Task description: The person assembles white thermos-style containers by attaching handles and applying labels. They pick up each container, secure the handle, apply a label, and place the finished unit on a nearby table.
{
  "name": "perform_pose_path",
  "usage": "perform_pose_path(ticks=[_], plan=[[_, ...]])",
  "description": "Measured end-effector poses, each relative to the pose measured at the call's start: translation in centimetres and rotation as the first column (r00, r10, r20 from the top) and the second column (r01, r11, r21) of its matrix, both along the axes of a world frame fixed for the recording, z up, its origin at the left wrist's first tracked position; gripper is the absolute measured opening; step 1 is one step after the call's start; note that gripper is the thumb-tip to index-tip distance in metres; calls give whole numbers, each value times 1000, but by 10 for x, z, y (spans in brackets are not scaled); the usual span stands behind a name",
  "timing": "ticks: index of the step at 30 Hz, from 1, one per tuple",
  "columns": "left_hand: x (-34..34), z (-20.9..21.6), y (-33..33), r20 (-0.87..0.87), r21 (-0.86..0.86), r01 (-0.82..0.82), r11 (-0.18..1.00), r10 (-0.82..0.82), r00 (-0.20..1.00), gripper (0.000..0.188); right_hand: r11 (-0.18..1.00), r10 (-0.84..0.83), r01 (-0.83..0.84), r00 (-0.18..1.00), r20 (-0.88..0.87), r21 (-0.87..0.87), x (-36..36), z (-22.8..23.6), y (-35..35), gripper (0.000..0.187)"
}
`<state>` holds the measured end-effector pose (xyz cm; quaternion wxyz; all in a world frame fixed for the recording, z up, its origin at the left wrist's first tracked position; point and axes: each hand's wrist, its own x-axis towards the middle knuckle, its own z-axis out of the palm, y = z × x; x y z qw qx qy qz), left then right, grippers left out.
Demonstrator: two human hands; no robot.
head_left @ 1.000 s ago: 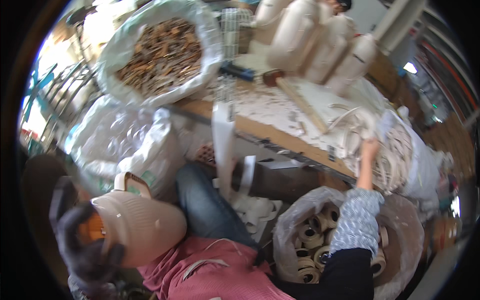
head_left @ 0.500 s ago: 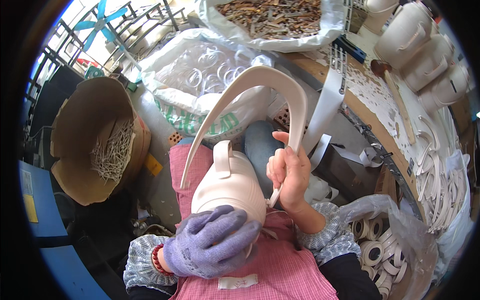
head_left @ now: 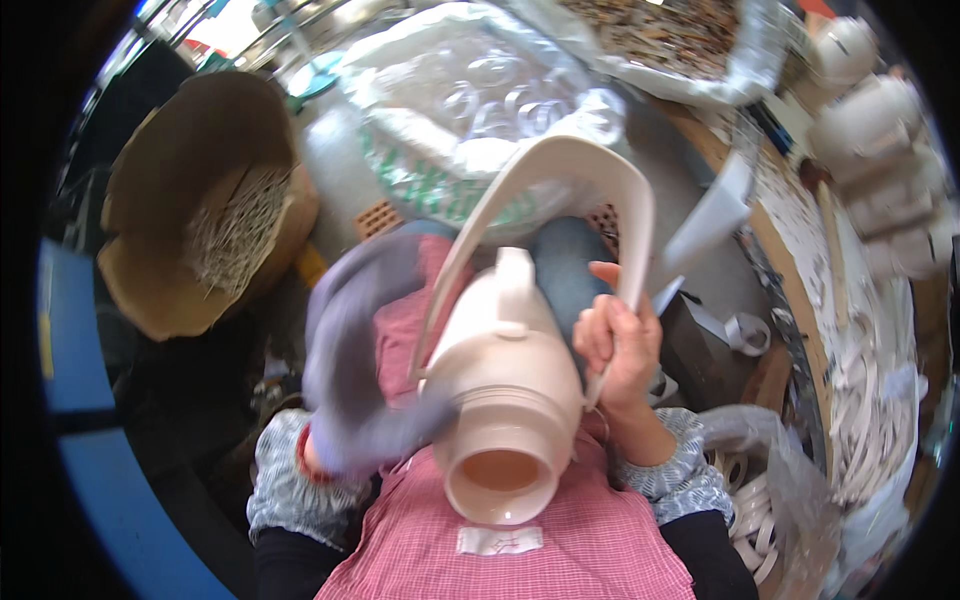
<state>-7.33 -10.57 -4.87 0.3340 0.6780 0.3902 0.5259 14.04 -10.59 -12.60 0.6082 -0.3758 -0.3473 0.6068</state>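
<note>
A cream plastic thermos jug body (head_left: 510, 380) lies across my lap, its round open mouth towards me and a small fixed grip standing up on its far part. Over it arches a wide curved carrying handle (head_left: 590, 160). My right hand (head_left: 622, 340) is closed round the handle's right arm, close to where that end meets the jug's side. The handle's left end reaches the jug's left side. My left hand (head_left: 350, 350), in a purple-grey knit glove, is blurred beside the jug, its fingers curved apart from the thumb, which lies near the neck.
At the left stands a cardboard drum (head_left: 200, 130) with thin pale sticks. Ahead are a white sack (head_left: 400, 150) of clear rings and a sack of brown scraps (head_left: 660, 40). On the right, a bench (head_left: 780, 250) bears more jug bodies, a hammer (head_left: 828, 230) and handle strips (head_left: 870, 400).
My left hand has come off the jug's mouth and swung left. The jug's mouth now shows, tipped towards me. The handle's left end has come in against the jug. My view has shifted.
</note>
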Motion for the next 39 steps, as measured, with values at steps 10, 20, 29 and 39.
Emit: perform_pose_path(ticks=[10,20,29,39], plan=[[2,-43,5,527,-733,385,561,110,843,38,971,224,-213,969,108,-104,19,-4,-4,36],[14,-43,6,452,-750,282,599,152,879,34,984,124,-125,992,-11,-124,16,-14,-8,21],[-18,-41,9,513,-395,90,914,138,847,20,895,92,-251,913,398,369,-5,-10,51,34],[-18,35,69,-329,129,219,967,-166,930,38,943,-102,-19,934,342,333,137,67,125,39]])
